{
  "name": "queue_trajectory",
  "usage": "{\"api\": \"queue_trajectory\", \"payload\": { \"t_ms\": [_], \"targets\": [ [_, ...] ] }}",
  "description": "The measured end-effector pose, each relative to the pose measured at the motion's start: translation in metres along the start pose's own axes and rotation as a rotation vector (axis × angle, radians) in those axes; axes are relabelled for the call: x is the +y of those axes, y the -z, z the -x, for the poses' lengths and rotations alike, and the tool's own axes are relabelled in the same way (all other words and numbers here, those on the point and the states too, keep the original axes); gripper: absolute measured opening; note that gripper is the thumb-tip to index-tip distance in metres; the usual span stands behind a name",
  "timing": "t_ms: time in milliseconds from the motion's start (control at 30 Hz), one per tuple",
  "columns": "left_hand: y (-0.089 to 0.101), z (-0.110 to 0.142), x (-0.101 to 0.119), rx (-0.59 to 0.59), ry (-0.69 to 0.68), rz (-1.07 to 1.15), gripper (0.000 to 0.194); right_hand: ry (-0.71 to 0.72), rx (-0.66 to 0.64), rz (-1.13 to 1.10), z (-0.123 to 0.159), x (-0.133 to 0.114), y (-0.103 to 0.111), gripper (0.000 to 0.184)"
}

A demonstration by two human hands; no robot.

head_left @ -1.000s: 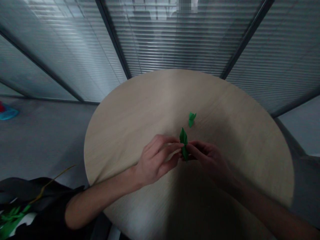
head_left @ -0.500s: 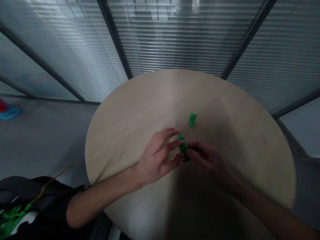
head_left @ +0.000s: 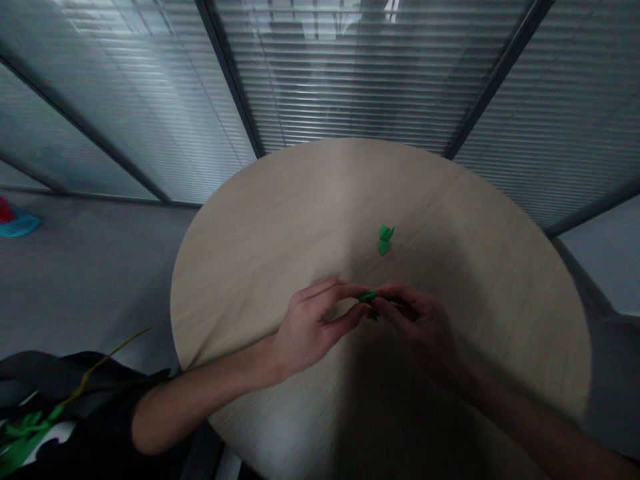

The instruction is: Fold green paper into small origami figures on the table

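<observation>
Backing everything is a wide run of slatted blinds, and below it a round, pale wood counter is placed, shaded heavily on the near side. Over its middle, the left hand and right hand are brought together so the fingertips nearly meet. Further back on the counter, just past the fingers, a loose green piece is left lying alone; it's got a folded look, so it could be counted as done, though that's a guess. A smaller-looking green bit is pinched between thumb and fingers by both grips, one on each side, so that one is probably best called unfinished: it's in hand, not yet set down. As for the murky stuff, the right hand is sunk in shadow, a red-and-blue thing is cut off at the left edge, and most of the pinched bit is covered by fingertips, so its shape and folds can't really be made out.
</observation>
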State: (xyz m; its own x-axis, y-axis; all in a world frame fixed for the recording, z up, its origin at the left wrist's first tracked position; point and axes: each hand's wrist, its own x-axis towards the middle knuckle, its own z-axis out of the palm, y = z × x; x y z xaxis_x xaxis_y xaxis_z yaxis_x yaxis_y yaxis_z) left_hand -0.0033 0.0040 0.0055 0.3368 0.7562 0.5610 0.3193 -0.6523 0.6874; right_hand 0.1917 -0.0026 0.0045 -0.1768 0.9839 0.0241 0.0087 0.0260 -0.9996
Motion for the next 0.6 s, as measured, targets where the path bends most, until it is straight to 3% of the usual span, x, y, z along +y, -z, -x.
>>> {"api": "queue_trajectory", "payload": {
  "t_ms": [400,600],
  "targets": [
    [-0.0023,-0.0046,0.0049,-0.018,0.398,0.333,0.012,-0.102,0.021,0.017,-0.0028,0.0015,0.002,0.031],
    [-0.0025,-0.0099,0.0019,-0.061,0.625,0.604,0.018,-0.215,-0.121,-0.131,-0.0064,-0.0036,0.005,0.032]
  ]
}}
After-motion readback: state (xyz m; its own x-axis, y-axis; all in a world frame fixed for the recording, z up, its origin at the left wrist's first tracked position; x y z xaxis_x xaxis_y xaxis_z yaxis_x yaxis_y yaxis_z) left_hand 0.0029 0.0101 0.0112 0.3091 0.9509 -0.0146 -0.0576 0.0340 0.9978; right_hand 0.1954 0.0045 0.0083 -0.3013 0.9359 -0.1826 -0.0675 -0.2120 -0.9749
